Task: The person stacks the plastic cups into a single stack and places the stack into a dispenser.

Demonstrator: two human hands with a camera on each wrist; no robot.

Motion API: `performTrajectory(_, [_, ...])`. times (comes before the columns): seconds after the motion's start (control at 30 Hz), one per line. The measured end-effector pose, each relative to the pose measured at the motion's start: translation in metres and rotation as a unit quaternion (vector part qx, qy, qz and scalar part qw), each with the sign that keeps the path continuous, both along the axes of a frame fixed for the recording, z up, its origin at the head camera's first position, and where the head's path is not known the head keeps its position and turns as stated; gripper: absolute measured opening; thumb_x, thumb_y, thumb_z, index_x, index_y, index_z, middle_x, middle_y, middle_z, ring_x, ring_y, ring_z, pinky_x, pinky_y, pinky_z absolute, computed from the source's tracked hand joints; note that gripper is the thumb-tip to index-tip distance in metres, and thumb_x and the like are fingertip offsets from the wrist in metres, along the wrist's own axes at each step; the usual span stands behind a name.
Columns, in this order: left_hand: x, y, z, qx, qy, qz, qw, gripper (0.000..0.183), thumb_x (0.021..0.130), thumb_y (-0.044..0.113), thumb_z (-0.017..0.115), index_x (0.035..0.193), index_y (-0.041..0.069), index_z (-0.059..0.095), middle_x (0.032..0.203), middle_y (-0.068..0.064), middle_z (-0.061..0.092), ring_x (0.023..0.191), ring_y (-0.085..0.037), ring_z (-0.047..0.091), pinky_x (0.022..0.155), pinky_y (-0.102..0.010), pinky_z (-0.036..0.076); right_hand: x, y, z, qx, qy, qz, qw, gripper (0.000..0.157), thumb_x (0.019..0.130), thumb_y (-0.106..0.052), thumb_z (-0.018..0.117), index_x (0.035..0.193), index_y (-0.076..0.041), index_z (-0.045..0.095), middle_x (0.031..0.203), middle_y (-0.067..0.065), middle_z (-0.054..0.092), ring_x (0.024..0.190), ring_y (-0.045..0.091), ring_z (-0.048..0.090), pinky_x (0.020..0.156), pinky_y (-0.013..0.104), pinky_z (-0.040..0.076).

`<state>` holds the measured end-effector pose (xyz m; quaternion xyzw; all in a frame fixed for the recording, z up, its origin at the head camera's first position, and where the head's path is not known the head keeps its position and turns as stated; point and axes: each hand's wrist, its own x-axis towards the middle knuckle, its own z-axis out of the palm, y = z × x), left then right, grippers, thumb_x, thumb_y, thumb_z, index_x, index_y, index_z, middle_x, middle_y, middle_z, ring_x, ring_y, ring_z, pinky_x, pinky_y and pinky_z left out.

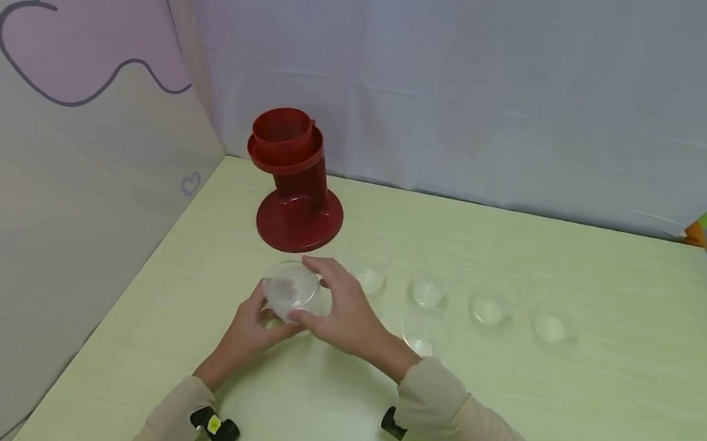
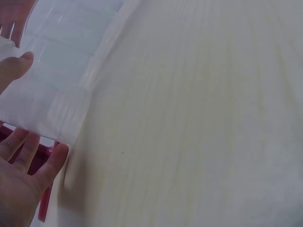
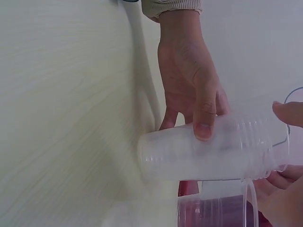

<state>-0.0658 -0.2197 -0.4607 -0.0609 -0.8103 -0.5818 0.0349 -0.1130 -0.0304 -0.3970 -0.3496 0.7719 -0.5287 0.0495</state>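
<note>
1. The tabletop (image 1: 658, 412) stretches wide right of the loose cups; its back edge runs along the pale backdrop (image 1: 489, 79).
2. Over toward the left edge, the red stand (image 1: 299, 184) sits at the back, its round top open upward.
3. And here's the stack of clear cups (image 1: 290, 289), nested, just in front of that stand!
4. Both grips closed round it: left hand (image 1: 256, 329) and right hand (image 1: 348, 313).
5. Loose cups (image 1: 489, 310), see-through: four in a row, one nearer.
</note>
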Motion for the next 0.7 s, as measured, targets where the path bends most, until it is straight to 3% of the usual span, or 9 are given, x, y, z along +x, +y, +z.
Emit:
performTrajectory(0.13, [-0.005,-0.005,-0.017,0.002,-0.001,0.005,1.0000,0.075,0.074,0.007,0.081,0.135,0.009,0.038,0.132,-0.008,0.048,0.119,-0.020,0.043,0.098,-0.045,0.044,0.000,0.001,0.000,-0.004,-0.011,0.000,1.000,0.065,0.079,-0.025,0.076,0.134,-0.004,0.047,0.130,0.007,0.052,0.118,0.017,0.049,0.094,0.041,0.048])
performTrajectory(0.2, [-0.006,-0.006,-0.020,-0.003,0.001,0.005,1.0000,0.074,0.074,0.012,0.082,0.134,0.011,0.038,0.132,-0.005,0.048,0.119,-0.019,0.044,0.098,-0.044,0.044,0.000,0.001,0.000,-0.001,-0.012,-0.001,1.000,0.064,0.081,-0.025,0.075,0.134,-0.004,0.048,0.130,0.006,0.052,0.117,0.016,0.049,0.094,0.038,0.048])
performTrajectory(0.37, [-0.005,-0.006,-0.021,-0.002,0.003,0.006,1.0000,0.074,0.075,0.018,0.082,0.134,0.014,0.038,0.132,-0.002,0.048,0.120,-0.020,0.044,0.098,-0.046,0.044,0.000,0.001,0.001,0.011,-0.010,-0.002,1.000,0.061,0.082,-0.022,0.074,0.133,-0.002,0.048,0.130,0.007,0.053,0.116,0.016,0.050,0.093,0.029,0.048])
performTrajectory(0.7, [-0.005,-0.005,-0.017,0.004,-0.039,0.007,0.9992,0.074,0.077,0.010,0.079,0.136,0.008,0.034,0.136,-0.010,0.044,0.124,-0.026,0.040,0.102,-0.048,0.039,-0.001,0.001,0.001,0.036,-0.030,0.001,0.999,0.062,0.083,-0.022,0.073,0.134,0.002,0.047,0.130,0.008,0.053,0.112,0.018,0.052,0.092,0.039,0.049])
